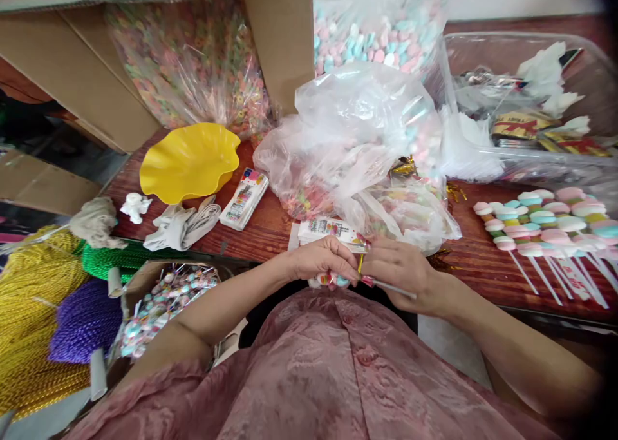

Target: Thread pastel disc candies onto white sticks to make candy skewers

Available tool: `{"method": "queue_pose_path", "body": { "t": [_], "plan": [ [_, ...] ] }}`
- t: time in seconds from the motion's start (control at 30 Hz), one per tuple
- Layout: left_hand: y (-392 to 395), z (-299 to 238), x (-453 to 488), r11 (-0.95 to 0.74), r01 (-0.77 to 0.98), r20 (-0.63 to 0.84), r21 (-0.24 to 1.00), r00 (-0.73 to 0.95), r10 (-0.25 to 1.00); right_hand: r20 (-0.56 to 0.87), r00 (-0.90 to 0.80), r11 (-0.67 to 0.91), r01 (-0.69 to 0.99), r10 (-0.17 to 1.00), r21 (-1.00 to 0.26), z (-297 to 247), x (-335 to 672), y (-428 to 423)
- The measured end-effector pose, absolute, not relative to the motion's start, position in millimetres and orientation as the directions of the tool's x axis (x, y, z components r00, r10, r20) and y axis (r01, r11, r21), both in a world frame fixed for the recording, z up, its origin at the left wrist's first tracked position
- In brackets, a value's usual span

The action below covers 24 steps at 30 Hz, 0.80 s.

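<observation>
Near the front edge of the table, my left hand (331, 259) is closed around the candy end of a wrapped candy skewer (328, 279), its fingers covering much of it. A gold twist tie (360, 263) shows at the neck of the wrapper, between my two hands. My right hand (405, 269) is closed at that neck, and the white stick (398, 290) sticks out to the right beneath it. Just behind my hands lies a stack of printed wrappers (333, 230). To the right, several candy skewers (545, 221) of pastel marshmallows lie in a row, sticks toward me.
Plastic bags of candy (357, 131) fill the table's middle. A yellow wavy bowl (188, 160), a wrapper pack (245, 198) and a white cloth (183, 224) are at left. A clear bin (531, 156) stands back right. Below left, a box (138, 282) holds finished-looking skewers beside cord bundles (87, 321).
</observation>
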State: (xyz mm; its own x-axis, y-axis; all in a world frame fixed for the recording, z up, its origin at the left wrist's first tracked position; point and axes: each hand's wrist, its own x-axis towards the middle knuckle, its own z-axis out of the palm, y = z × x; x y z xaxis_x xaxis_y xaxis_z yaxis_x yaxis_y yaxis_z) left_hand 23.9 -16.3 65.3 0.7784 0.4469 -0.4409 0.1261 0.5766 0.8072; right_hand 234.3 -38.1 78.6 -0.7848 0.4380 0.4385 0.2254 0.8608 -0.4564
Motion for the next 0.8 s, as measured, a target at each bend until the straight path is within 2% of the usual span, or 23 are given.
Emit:
{"method": "queue_pose_path", "body": {
  "t": [0.07,0.13,0.37,0.53,0.8],
  "plan": [
    [-14.5,65.0,21.7,0.591,0.171,-0.45,0.788,0.816,0.364,0.474,-0.822,0.947,0.236,0.315,-0.22,84.2,232.1,-45.9],
    [-12.9,65.0,19.8,0.585,0.208,-0.447,0.784,0.843,0.299,0.501,-0.826,0.966,0.237,0.258,-0.105,85.6,230.3,-52.9],
    [-7.5,75.8,21.9,0.536,0.274,-0.414,0.798,0.896,0.158,0.59,-0.798,0.991,0.128,0.123,-0.034,92.8,229.1,-56.7],
    [-4.3,80.9,30.9,0.509,0.284,-0.364,0.813,0.929,0.063,0.49,-0.871,0.996,0.062,0.023,0.063,105.0,229.9,-57.7],
    [-4.3,72.8,34.2,0.44,0.299,-0.314,0.847,0.949,-0.042,0.473,-0.881,0.999,0.03,0.008,0.038,102.3,233.6,-58.2]
  ]
}}
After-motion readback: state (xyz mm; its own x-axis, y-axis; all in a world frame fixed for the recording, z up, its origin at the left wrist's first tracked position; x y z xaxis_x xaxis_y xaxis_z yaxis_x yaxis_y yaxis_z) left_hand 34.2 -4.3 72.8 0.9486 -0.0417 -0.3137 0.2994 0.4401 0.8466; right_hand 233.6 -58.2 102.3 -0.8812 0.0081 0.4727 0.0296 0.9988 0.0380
